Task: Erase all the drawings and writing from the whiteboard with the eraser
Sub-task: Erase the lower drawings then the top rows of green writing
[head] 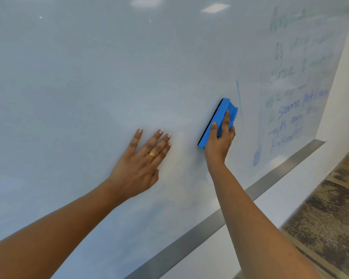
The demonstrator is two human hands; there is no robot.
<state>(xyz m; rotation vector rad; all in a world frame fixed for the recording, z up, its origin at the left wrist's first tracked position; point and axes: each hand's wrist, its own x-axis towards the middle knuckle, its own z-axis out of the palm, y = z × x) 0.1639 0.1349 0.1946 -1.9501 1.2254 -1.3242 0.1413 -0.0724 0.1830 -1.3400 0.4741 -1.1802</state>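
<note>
Eraser (225, 107) is found gripped in the right hand (219, 144), with the fingers curled over its blue back so that the dark felt face is pressed against the whiteboard (89, 77). It is set on end, slightly tilted, just left of a thin blue line (238, 95). This orientation is judged to give the widest sweep toward the marks on that side. The left hand (139, 168) is laid flat on a bare part of the board, fingers straight and spread, with nothing held. It is judged to serve as a brace. The hands are seen apart. Blue writing (290, 111) and fainter green writing (288, 49) are noted on the right part of the board and are not yet wiped. A metal ledge (270, 178) is noted along the lower edge.
</note>
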